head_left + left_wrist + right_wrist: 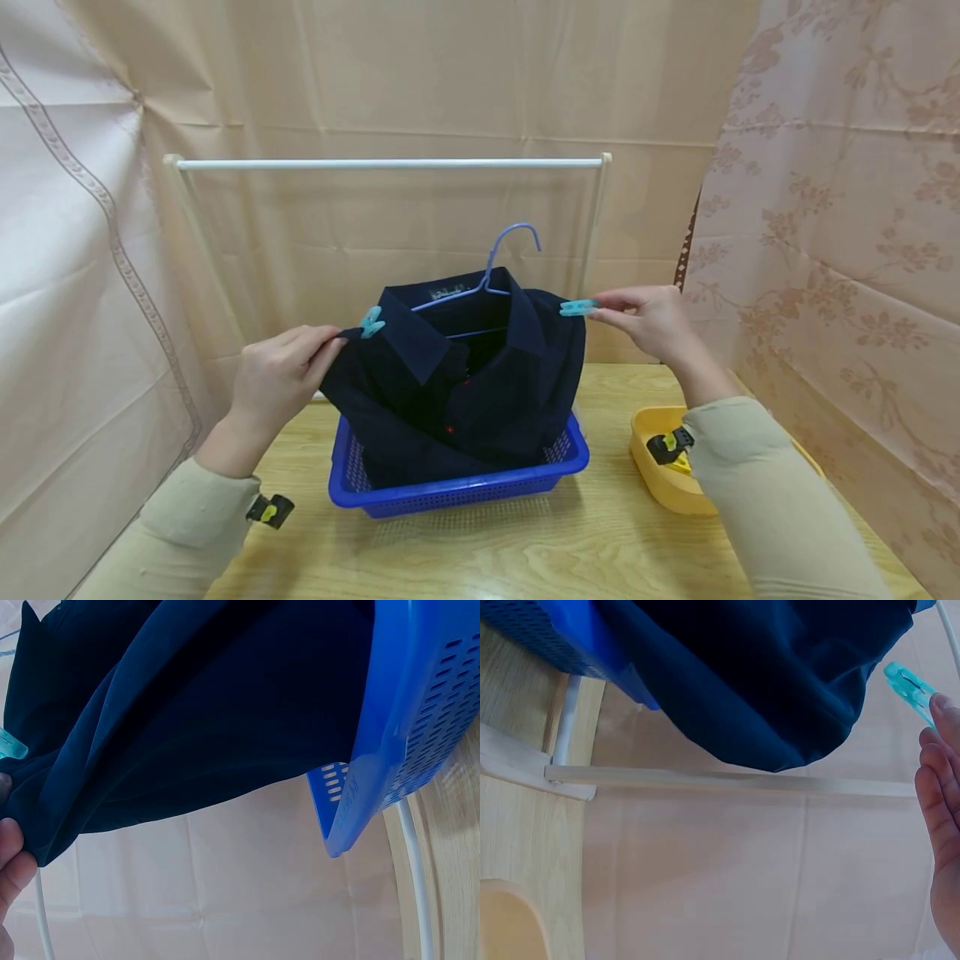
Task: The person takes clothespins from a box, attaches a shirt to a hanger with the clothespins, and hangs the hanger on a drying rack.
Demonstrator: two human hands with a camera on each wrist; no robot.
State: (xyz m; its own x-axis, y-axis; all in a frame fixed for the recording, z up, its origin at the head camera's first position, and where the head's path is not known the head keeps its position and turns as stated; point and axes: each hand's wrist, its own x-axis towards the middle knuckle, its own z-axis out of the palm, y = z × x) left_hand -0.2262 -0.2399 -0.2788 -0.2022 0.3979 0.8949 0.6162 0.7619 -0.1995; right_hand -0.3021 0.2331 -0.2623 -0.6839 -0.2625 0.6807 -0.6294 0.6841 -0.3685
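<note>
A dark navy collared shirt [480, 408] sits bunched in a blue perforated basket [465, 493], its collar facing up. Inside the collar is a blue clothes hanger [491, 265], hook upward. My left hand [281, 375] pinches the shirt's fabric at the left shoulder, beside a turquoise clothespin [371, 322] fastened there. Between the thumb and fingers of my right hand [645, 321] is a second turquoise clothespin [911, 688]. Its far end is at the right shoulder's edge; whether it grips the cloth I cannot tell. The left wrist view shows only fingertips [13, 862] on the cloth.
Behind the basket stands a rack with a white horizontal bar [390, 164]. A yellow tub [667, 492] with yellow items inside is at the right, partly behind my right sleeve. Curtains [450, 75] close off the back and both sides of the wooden table [480, 558].
</note>
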